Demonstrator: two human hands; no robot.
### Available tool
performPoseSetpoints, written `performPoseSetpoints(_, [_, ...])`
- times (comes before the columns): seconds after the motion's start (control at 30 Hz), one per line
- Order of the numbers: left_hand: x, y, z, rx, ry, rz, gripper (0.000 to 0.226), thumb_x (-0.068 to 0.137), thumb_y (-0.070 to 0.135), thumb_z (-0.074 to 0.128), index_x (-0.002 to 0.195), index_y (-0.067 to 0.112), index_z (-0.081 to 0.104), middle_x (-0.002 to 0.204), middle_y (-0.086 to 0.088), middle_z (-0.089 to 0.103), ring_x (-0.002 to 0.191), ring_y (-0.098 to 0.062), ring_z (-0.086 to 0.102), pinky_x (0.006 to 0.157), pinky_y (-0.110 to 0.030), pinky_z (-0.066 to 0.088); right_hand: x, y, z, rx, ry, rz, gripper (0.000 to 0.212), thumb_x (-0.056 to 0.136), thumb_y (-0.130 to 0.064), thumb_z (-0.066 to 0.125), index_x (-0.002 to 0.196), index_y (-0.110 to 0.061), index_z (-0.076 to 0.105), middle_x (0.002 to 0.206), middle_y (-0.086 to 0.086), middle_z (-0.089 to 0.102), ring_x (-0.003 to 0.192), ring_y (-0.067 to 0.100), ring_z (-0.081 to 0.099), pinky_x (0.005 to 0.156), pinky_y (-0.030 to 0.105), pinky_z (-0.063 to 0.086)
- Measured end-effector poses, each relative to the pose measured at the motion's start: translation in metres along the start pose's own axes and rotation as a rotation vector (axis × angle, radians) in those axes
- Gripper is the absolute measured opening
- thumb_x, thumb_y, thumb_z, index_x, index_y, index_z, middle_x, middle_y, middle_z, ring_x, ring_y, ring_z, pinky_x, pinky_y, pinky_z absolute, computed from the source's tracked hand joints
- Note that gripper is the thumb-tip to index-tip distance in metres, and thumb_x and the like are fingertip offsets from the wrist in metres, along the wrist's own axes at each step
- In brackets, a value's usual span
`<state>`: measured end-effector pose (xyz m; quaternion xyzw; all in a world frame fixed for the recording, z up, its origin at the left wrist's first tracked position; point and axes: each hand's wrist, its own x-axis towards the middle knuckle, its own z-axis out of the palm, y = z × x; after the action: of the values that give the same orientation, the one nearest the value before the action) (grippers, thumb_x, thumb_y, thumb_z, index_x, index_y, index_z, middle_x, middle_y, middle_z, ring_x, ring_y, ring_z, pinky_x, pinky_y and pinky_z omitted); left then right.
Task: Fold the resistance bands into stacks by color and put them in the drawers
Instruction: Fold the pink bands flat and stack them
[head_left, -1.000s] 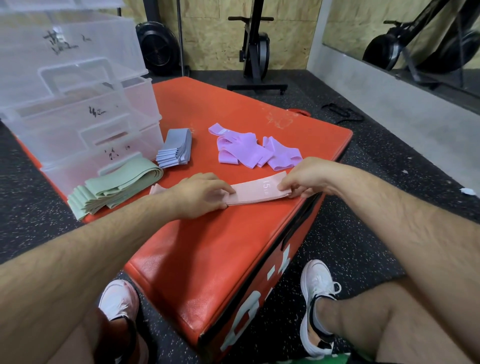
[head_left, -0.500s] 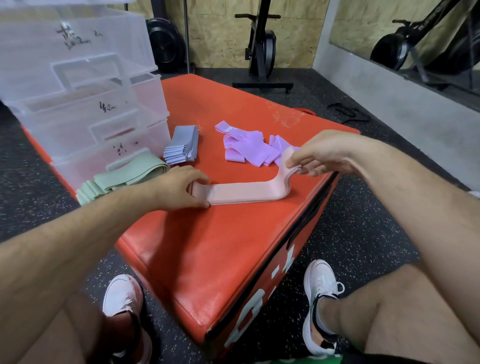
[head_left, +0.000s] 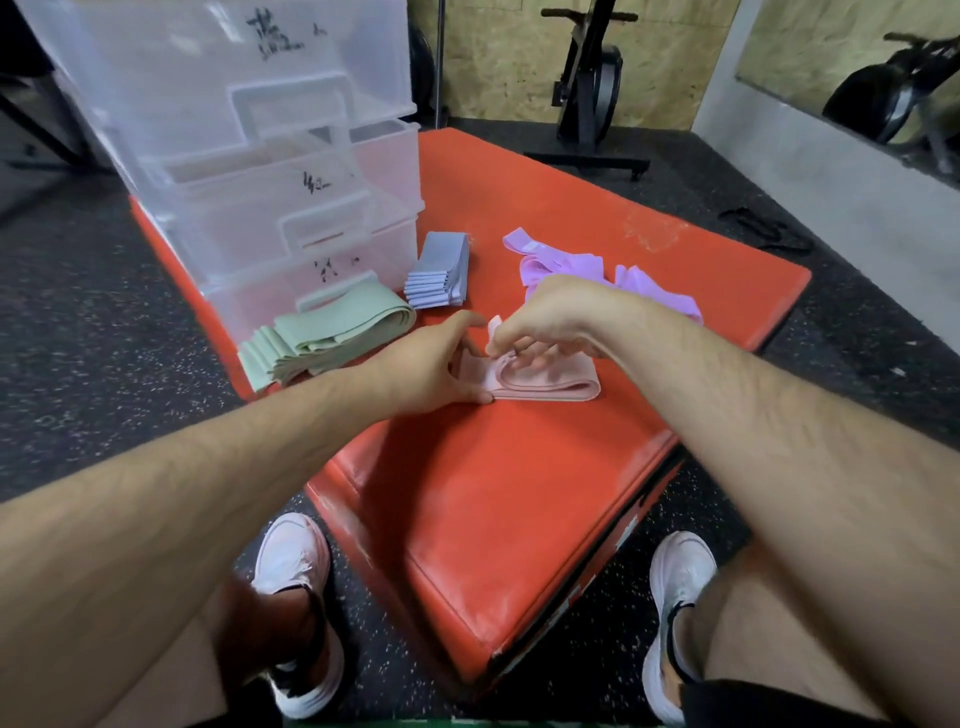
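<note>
one pink band lies lengthwise left-right, left fingers pressing, right fingers pinching it.

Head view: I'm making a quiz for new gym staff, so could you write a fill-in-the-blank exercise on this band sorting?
1. The band that the left hand presses down and the right hand pinches is ___ in colour.
2. The green stack lies in front of the ___ drawer.
3. The loose, unfolded bands beyond the right hand are ___.

Missing words: pink; bottom; purple.
</note>
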<state>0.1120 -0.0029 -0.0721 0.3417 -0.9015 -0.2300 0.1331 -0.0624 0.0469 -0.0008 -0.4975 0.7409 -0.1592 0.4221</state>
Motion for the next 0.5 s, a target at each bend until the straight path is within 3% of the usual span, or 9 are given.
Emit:
performPoseSetpoints(0.07, [0.000, -0.001, 0.000, -0.024, 0.015, 0.025, 0.087, 0.070, 0.032, 0.089, 0.140, 0.016, 0.039, 0.101, 0.007, 0.061, 0.084, -0.014, 0.058, 0.075, -0.024, 0.045, 0.006, -0.005, 0.010, -0.034, -0.007, -0.007, 0.012, 0.083, -0.024, 0.076, 0.085, -0.016, 0.068, 0.084, 0.000, 0.072, 0.057, 0.006, 0.066, 0.051, 0.013, 0.045])
performPoseSetpoints(0.13, [0.000, -0.002, -0.001, -0.035, 0.022, 0.039, 0.089, 0.068, 0.032, 0.089, 0.140, 0.017, 0.038, 0.099, 0.006, 0.061, 0.084, -0.014, 0.057, 0.074, -0.024, 0.043, 0.011, -0.008, 0.017, -0.091, -0.032, 0.013, 0.029, 0.077, -0.037, 0.077, 0.091, -0.012, 0.073, 0.083, 0.000, 0.075, 0.071, 0.015, 0.072, 0.071, 0.025, 0.053])
performPoseSetpoints(0.17, [0.001, -0.005, -0.001, -0.029, 0.021, 0.036, 0.089, 0.067, 0.035, 0.089, 0.140, 0.019, 0.039, 0.104, 0.003, 0.063, 0.089, -0.016, 0.059, 0.078, -0.026, 0.045, 0.012, -0.009, 0.019, -0.115, -0.039, 0.034, 0.034, 0.076, -0.039, 0.074, 0.093, -0.010, 0.074, 0.081, 0.001, 0.075, 0.073, 0.018, 0.072, 0.073, 0.028, 0.054])
performPoseSetpoints(0.23, [0.002, -0.010, -0.002, -0.007, 0.007, 0.044, 0.085, 0.064, 0.049, 0.087, 0.134, 0.024, 0.045, 0.116, 0.000, 0.061, 0.102, -0.017, 0.058, 0.088, -0.032, 0.047, 0.012, -0.010, 0.019, -0.146, -0.075, 0.037, 0.025, 0.086, -0.028, 0.068, 0.097, -0.007, 0.071, 0.076, 0.004, 0.069, 0.060, 0.016, 0.065, 0.056, 0.022, 0.050])
performPoseSetpoints(0.3, [0.001, -0.012, -0.004, 0.006, -0.014, 0.046, 0.074, 0.064, 0.063, 0.080, 0.123, 0.028, 0.054, 0.114, 0.002, 0.058, 0.103, -0.014, 0.055, 0.090, -0.029, 0.046, 0.008, -0.008, 0.015, -0.221, -0.093, 0.016, 0.018, 0.094, -0.019, 0.059, 0.102, -0.006, 0.070, 0.072, 0.003, 0.064, 0.052, 0.012, 0.056, 0.045, 0.020, 0.041])
performPoseSetpoints(0.43, [0.002, -0.006, -0.003, 0.064, 0.022, 0.053, 0.042, 0.082, 0.060, 0.067, 0.104, 0.024, 0.064, 0.097, 0.004, 0.058, 0.089, -0.011, 0.056, 0.083, -0.029, 0.048, -0.007, 0.001, 0.003, -0.304, -0.148, -0.079, 0.030, 0.095, -0.010, 0.051, 0.109, -0.024, 0.074, 0.069, -0.003, 0.058, 0.053, 0.011, 0.050, 0.049, 0.023, 0.039])
performPoseSetpoints(0.5, [0.003, -0.003, -0.002, 0.079, 0.026, 0.045, 0.035, 0.086, 0.053, 0.066, 0.101, 0.021, 0.063, 0.091, 0.003, 0.058, 0.082, -0.012, 0.055, 0.078, -0.030, 0.047, -0.012, 0.008, -0.007, -0.355, -0.074, -0.112, 0.026, 0.094, -0.015, 0.057, 0.104, -0.029, 0.076, 0.072, -0.005, 0.061, 0.060, 0.011, 0.053, 0.052, 0.023, 0.043])
